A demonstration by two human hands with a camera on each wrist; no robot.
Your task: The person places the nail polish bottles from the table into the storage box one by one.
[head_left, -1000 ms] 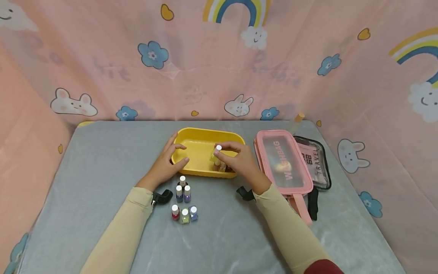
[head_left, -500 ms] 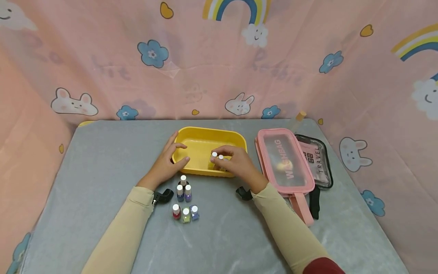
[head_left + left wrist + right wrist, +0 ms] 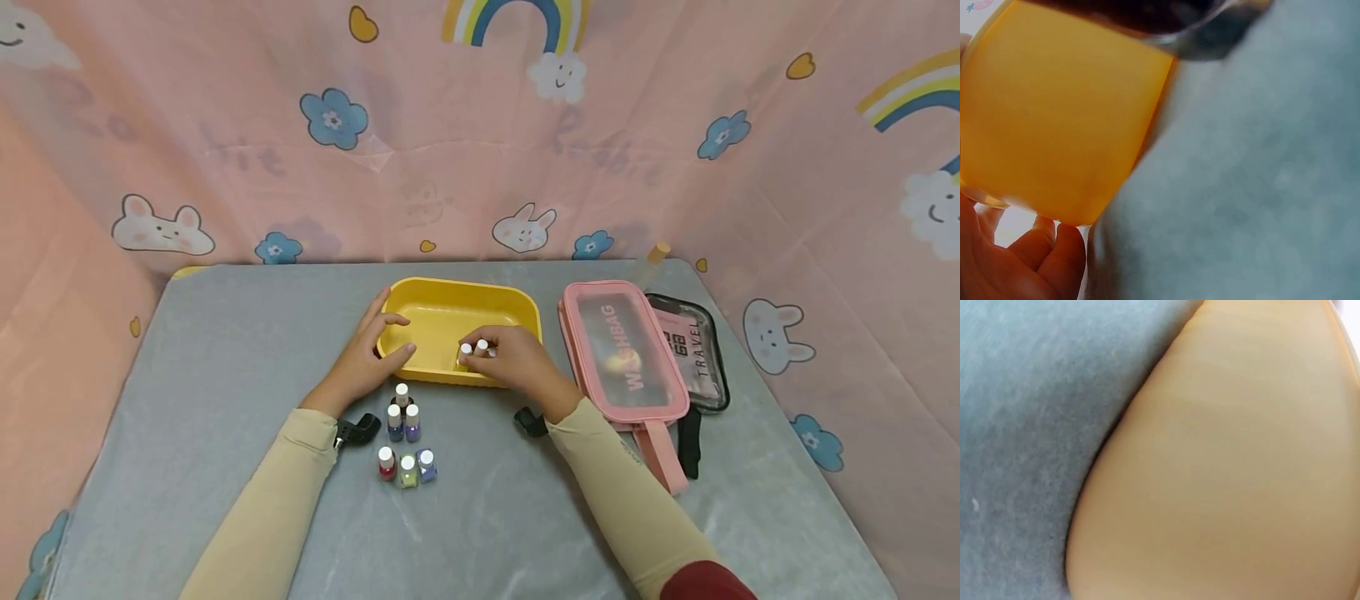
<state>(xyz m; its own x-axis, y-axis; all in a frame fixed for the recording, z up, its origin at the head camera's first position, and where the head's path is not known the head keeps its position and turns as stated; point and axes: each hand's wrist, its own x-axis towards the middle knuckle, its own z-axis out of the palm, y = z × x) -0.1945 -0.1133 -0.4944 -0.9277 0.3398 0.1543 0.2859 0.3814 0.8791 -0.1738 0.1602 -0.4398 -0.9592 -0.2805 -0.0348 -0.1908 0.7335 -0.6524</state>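
A yellow tray [image 3: 423, 329] lies near the back middle of the table. At its left end my left hand [image 3: 358, 358] touches the rim, with fingers and thumb spread apart; the left wrist view shows some of its fingertips [image 3: 1069, 240] against the tray's edge. Inside the tray's near right part, my right hand [image 3: 525, 360] pinches a white-capped nail polish bottle [image 3: 465, 351]. Another white cap [image 3: 482, 345] shows beside it, and the bottles' lower parts are hidden by the fingers. The right wrist view has mostly the tray's outer wall [image 3: 1222, 462].
In front of the tray stand several nail polish bottles, among them a purple one [image 3: 412, 427], a red one [image 3: 386, 468] and a yellow-green one [image 3: 407, 473]. To the right lie a pink wash bag [image 3: 626, 354] and a black-edged clear travel pouch [image 3: 701, 358].
My right hand has lowered the nail polish bottle into the tray and moved slightly left, next to the other bottles there. The left hand has stayed at the tray's left end.
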